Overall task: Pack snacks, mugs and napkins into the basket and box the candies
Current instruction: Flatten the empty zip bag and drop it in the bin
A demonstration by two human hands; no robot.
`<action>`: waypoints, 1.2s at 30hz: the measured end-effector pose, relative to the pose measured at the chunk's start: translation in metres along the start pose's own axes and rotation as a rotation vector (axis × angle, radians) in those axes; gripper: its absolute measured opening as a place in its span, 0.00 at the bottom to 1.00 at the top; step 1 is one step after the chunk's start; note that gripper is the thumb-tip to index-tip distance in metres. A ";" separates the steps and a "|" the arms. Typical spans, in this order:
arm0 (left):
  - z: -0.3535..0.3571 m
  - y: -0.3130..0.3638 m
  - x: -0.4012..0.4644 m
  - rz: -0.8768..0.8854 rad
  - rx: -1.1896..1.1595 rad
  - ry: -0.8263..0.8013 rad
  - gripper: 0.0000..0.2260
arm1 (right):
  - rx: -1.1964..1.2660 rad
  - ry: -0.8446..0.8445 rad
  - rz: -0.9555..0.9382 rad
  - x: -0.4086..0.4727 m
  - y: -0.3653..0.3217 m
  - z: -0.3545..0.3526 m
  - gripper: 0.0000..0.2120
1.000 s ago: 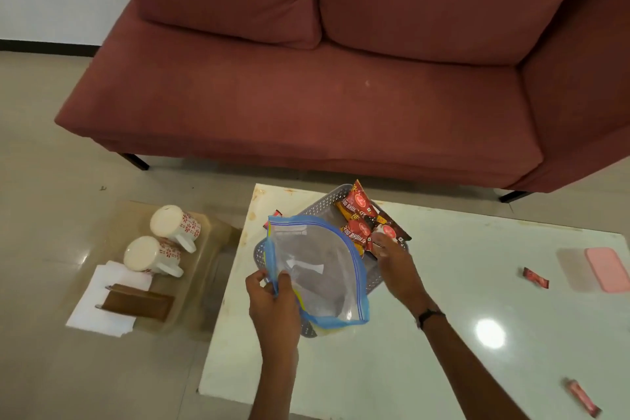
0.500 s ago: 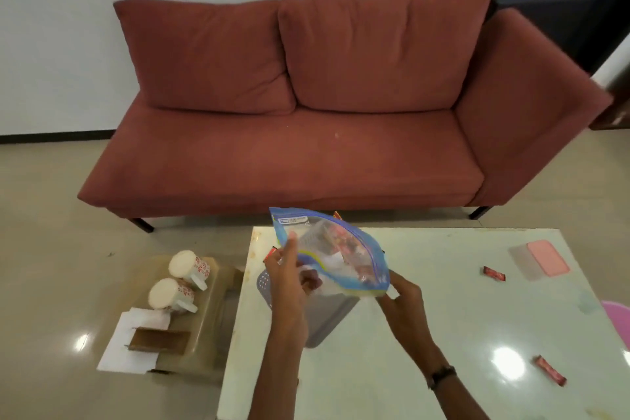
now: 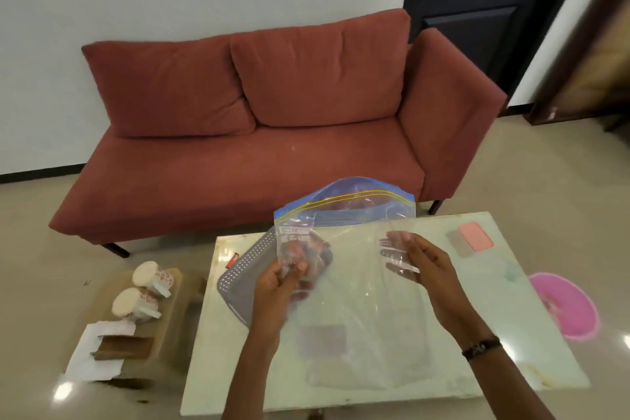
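Note:
I hold a large clear zip bag [image 3: 354, 269] with a blue and yellow seal upright over the white table [image 3: 504, 324]. My left hand [image 3: 278, 286] pinches its left side. My right hand [image 3: 424, 266] grips the right side, fingers behind the plastic. The grey perforated basket [image 3: 238, 269] lies on the table behind the bag, its contents hidden. Two white mugs [image 3: 143, 291] with red patterns stand on a low tray on the floor at the left, beside white napkins [image 3: 92, 358] and a brown holder. A pink-lidded box [image 3: 472, 237] sits at the table's far right.
A red sofa [image 3: 259, 133] stands behind the table. A pink round object [image 3: 562, 303] lies on the floor to the right. A dark door [image 3: 477, 3] is at the back right. A small red wrapper [image 3: 233, 261] pokes out left of the basket.
The bag has been lifted higher and spread flat between both hands, now empty. My view has tilted up and shifted right. The snack packets in the basket are now hidden by the bag.

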State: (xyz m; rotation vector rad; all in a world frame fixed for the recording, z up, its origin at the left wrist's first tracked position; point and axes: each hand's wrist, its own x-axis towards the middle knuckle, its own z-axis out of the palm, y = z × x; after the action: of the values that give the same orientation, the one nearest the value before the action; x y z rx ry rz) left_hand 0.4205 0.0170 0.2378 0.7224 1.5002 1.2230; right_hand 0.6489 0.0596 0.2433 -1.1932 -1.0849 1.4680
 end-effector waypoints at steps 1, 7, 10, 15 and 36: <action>0.014 -0.004 -0.004 0.013 0.015 -0.013 0.04 | -0.006 0.034 -0.003 -0.005 -0.003 -0.017 0.16; 0.096 -0.025 -0.028 0.114 0.149 -0.076 0.04 | 0.017 0.250 -0.011 -0.018 -0.032 -0.126 0.14; 0.134 -0.032 -0.036 0.126 0.148 -0.105 0.03 | 0.009 0.212 0.012 -0.024 -0.043 -0.174 0.14; 0.184 -0.044 -0.038 0.119 0.052 -0.006 0.03 | -0.111 -0.051 0.251 -0.036 -0.037 -0.224 0.16; 0.302 -0.121 0.046 -0.061 0.108 0.020 0.03 | 0.132 0.171 0.376 0.063 0.042 -0.344 0.12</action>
State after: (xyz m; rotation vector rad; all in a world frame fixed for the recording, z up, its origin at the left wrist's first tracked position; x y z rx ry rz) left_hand 0.7092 0.1204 0.1211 0.7324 1.6032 1.1126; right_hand 0.9766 0.1407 0.1435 -1.4519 -0.6598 1.6544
